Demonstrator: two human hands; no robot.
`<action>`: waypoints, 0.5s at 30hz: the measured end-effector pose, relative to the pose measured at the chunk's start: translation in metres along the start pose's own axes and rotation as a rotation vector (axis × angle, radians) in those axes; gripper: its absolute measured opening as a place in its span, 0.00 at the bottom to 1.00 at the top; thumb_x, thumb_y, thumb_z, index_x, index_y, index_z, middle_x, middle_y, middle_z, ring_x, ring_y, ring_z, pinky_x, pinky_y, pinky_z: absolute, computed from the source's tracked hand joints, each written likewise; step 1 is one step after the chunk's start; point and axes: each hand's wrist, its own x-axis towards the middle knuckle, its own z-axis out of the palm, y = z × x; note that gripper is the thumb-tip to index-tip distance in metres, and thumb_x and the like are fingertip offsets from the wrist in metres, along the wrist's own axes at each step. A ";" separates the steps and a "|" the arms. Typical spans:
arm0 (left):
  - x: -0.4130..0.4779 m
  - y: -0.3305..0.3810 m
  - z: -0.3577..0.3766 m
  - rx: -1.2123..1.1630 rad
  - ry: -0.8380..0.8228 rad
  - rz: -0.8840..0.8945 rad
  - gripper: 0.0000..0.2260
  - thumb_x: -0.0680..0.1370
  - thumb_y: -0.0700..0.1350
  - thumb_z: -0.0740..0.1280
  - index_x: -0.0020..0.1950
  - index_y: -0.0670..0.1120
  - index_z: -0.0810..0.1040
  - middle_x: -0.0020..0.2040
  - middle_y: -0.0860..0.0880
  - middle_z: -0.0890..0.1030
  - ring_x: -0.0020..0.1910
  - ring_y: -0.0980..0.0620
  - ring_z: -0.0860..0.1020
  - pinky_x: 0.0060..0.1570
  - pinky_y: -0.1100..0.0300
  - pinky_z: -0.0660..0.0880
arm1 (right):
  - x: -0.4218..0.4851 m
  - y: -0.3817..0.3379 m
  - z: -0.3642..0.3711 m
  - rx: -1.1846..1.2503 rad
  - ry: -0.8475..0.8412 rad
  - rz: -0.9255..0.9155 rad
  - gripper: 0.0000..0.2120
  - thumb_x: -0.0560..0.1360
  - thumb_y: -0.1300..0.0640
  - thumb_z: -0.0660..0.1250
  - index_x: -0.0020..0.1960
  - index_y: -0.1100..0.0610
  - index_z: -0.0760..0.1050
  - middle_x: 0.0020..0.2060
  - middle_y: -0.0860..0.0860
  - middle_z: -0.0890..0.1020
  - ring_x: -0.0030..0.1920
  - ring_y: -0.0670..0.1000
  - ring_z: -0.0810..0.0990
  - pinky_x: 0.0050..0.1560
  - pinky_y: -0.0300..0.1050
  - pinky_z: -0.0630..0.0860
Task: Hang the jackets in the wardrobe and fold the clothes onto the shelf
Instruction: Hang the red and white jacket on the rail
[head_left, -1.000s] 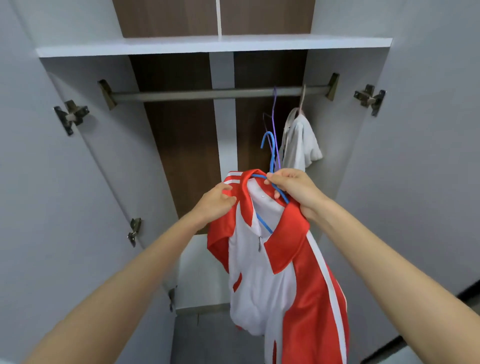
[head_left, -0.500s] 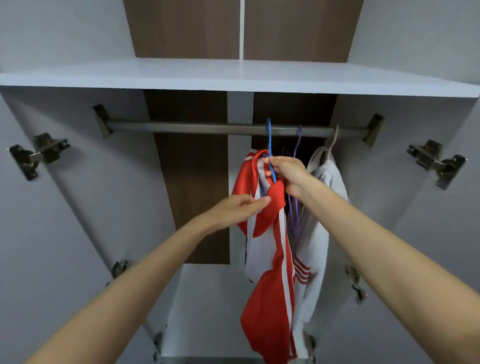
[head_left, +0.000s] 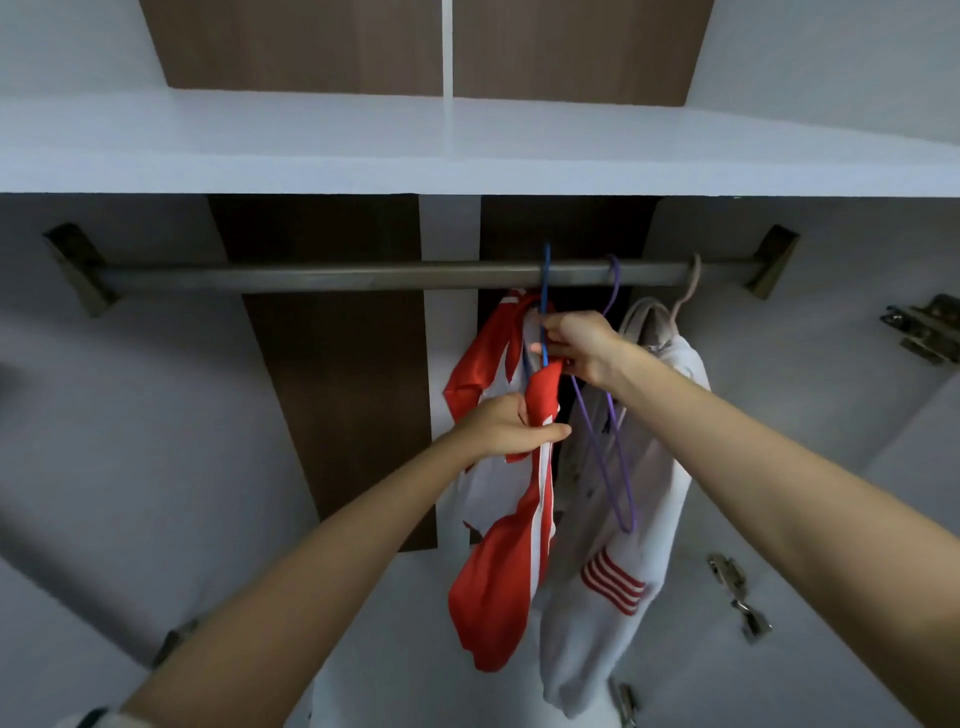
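Observation:
A red and white jacket (head_left: 498, 566) hangs on a blue hanger (head_left: 545, 291) whose hook sits over the wardrobe rail (head_left: 311, 278). My right hand (head_left: 582, 348) grips the blue hanger's neck just below the rail. My left hand (head_left: 506, 426) pinches the jacket's red front edge a little lower. To the right, an empty purple hanger (head_left: 608, 447) dangles from the rail. Beyond it a pale grey jacket (head_left: 623, 561) with red stripes hangs on a beige hanger (head_left: 688, 291).
A white shelf (head_left: 467, 150) runs across above the rail. The wardrobe's back has brown panels (head_left: 332, 364) and a white strip. Open doors with metal hinges (head_left: 919, 332) stand at both sides. The rail's left half holds nothing.
The jacket on its blue hanger went up from chest height onto the rail. My left hand moved from the collar to the jacket's red front edge. The view tilted upward.

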 end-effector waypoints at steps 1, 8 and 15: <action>0.003 -0.004 -0.001 0.019 -0.019 -0.005 0.19 0.74 0.59 0.68 0.31 0.50 0.68 0.25 0.53 0.72 0.26 0.56 0.74 0.35 0.62 0.72 | 0.003 0.006 0.001 -0.041 0.020 -0.007 0.06 0.77 0.62 0.64 0.42 0.58 0.75 0.34 0.52 0.77 0.31 0.48 0.77 0.32 0.38 0.73; 0.007 -0.016 0.003 -0.047 -0.080 -0.017 0.18 0.75 0.62 0.66 0.35 0.49 0.72 0.36 0.46 0.77 0.39 0.49 0.80 0.47 0.58 0.78 | 0.012 0.018 -0.008 -0.592 0.093 -0.268 0.10 0.77 0.63 0.62 0.50 0.62 0.82 0.41 0.54 0.83 0.43 0.50 0.81 0.51 0.45 0.77; -0.014 -0.006 0.006 -0.151 0.003 -0.074 0.17 0.79 0.57 0.63 0.35 0.48 0.70 0.38 0.47 0.77 0.37 0.51 0.78 0.38 0.64 0.75 | -0.034 0.019 -0.034 -0.649 0.099 -0.393 0.10 0.77 0.62 0.64 0.57 0.56 0.79 0.45 0.55 0.84 0.49 0.50 0.81 0.49 0.36 0.72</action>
